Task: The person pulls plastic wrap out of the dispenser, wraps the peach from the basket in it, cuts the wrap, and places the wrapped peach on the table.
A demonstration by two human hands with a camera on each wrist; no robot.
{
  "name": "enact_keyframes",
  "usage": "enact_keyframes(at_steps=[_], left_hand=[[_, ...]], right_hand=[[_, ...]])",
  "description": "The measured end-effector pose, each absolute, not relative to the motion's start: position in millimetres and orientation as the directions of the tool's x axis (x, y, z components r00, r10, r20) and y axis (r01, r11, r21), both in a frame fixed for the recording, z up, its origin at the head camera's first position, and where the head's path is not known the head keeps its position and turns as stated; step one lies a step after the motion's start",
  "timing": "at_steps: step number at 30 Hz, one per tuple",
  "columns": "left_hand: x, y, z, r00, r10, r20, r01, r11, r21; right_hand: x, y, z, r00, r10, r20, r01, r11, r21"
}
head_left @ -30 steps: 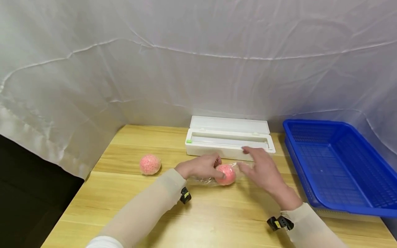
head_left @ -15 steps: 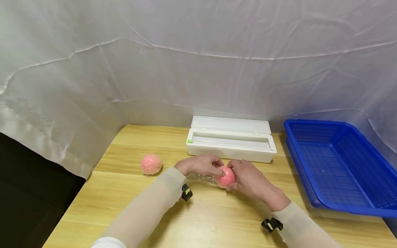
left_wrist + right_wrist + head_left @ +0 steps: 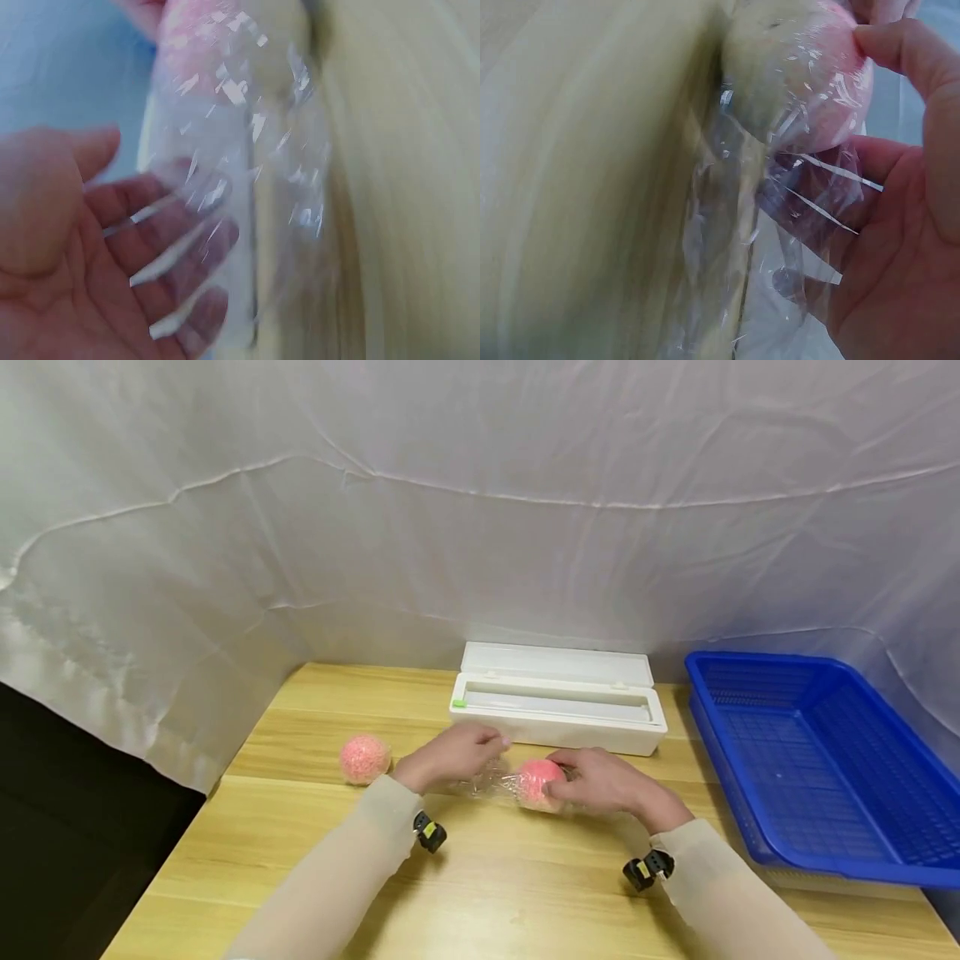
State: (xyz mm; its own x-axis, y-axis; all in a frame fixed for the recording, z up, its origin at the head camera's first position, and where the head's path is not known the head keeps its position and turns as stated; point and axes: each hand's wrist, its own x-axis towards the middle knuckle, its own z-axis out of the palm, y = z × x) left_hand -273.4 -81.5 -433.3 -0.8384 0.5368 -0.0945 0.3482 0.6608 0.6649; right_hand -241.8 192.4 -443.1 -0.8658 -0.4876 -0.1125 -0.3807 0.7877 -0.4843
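Observation:
A pink, grainy-looking ball in clear plastic film lies on the table before the box, in the head view. My right hand holds it from the right, thumb on the near side and fingers beyond. In the right wrist view, loose film trails from the ball past those fingers. My left hand is left of the ball, apart from it. The left wrist view has its thumb away from the spread fingers, which lie behind the crumpled film. A second pink ball rests farther left.
Behind the hands stands a long white box with its lid raised at the back and a green tab at its left end. A blue plastic basket stands at the right. Pale cloth hangs behind the wooden table.
My right hand has come left and taken hold of the ball. My left hand has let go of it and drawn left, and film now stretches out between them.

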Motion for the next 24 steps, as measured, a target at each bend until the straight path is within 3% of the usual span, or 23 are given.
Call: enact_keyframes(at_steps=[5, 9, 12, 14, 20, 24], left_hand=[[-258.7, -107.8, -435.3, -0.961, 0.275, -0.031, 0.194, 0.747, 0.636], [-243.7, -115.0, -444.8, -0.991, 0.124, -0.045, 0.060, 0.725, 0.686], [-235.8, -109.3, -454.3, -0.994, 0.089, -0.069, 0.014, 0.706, 0.708], [-233.9, -101.0, -461.3, -0.995, 0.088, -0.045, 0.032, 0.722, 0.691], [-238.8, -90.7, -474.0, -0.975, 0.129, 0.181, 0.205, 0.842, 0.500], [-243.4, -98.2, -474.0, -0.966, 0.182, 0.184, 0.249, 0.848, 0.467]], right_hand=[[-238.2, 190.8, -443.6, -0.872, -0.484, -0.078, -0.400, 0.795, -0.457], [-236.3, 191.1, -441.6, -0.873, -0.485, -0.056, -0.415, 0.798, -0.436], [-236.0, 191.8, -440.7, -0.876, -0.479, -0.053, -0.414, 0.805, -0.424], [-236.0, 193.4, -440.1, -0.876, -0.479, -0.053, -0.415, 0.806, -0.422], [-238.3, 198.0, -440.8, -0.874, -0.479, -0.080, -0.384, 0.782, -0.492], [-240.9, 198.2, -442.5, -0.875, -0.478, -0.079, -0.378, 0.775, -0.506]])
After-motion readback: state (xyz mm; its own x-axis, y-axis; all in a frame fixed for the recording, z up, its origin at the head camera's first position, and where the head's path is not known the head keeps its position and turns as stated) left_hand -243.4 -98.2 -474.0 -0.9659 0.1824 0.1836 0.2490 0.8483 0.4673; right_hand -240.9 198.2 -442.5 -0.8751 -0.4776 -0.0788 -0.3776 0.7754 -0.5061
